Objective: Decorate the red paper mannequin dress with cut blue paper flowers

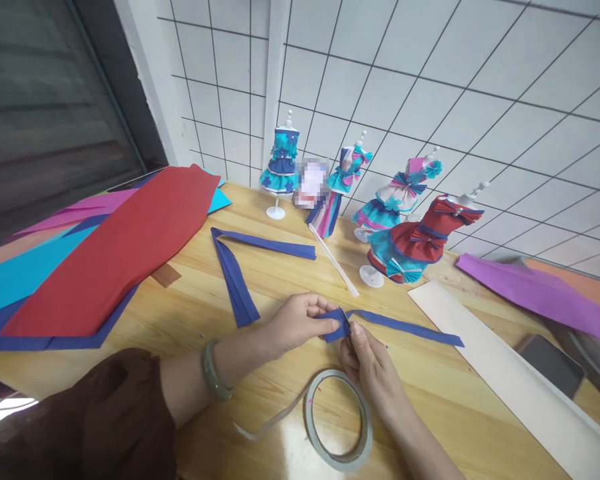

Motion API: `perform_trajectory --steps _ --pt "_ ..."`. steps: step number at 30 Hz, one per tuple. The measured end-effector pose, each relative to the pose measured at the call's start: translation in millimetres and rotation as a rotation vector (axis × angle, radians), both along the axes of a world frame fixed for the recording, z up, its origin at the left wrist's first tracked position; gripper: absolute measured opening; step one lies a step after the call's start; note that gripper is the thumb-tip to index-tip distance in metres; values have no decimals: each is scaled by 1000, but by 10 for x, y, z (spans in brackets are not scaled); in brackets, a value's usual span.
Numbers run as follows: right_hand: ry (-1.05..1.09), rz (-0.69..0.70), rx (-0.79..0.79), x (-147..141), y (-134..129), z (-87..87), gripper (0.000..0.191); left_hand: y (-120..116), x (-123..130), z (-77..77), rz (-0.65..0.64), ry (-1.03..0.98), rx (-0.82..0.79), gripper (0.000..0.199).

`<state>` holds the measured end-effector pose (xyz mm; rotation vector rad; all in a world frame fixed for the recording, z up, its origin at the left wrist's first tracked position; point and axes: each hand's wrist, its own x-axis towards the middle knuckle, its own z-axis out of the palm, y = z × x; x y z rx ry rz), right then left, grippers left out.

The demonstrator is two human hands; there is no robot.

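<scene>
My left hand [307, 323] pinches a short piece of folded blue crepe paper [336, 328] between thumb and fingers. In my right hand [370, 353] is a pair of dark scissors [347, 323], its blades at the right part of the blue piece; most of the handle is hidden by the fingers. Just beyond, a narrow blue strip [410, 325] stretches to the right over the table. A roll of double-sided tape [307, 417] lies below my hands, its loose end trailing left. Left of my hands rests a long folded blue strip [235, 280].
Several small dress forms [280, 157] in paper dresses stand along the tiled wall. Coloured paper sheets [125, 253] pile up at left. On the right are a long white sheet [510, 373], purple paper [535, 297] and a dark phone [550, 363]. A thin white strip [334, 259] lies mid-table.
</scene>
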<state>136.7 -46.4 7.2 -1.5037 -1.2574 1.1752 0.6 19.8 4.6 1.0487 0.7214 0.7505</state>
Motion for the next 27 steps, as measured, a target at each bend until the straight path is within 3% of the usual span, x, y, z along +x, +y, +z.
perform_trajectory --steps 12,22,27 --pt "28 63 -27 44 -12 -48 43 38 -25 12 4 21 71 27" --pt "7 108 -39 50 -14 -18 43 77 -95 91 -115 68 212 48" --pt "-9 131 -51 62 -16 -22 43 108 -137 83 -97 159 361 63"
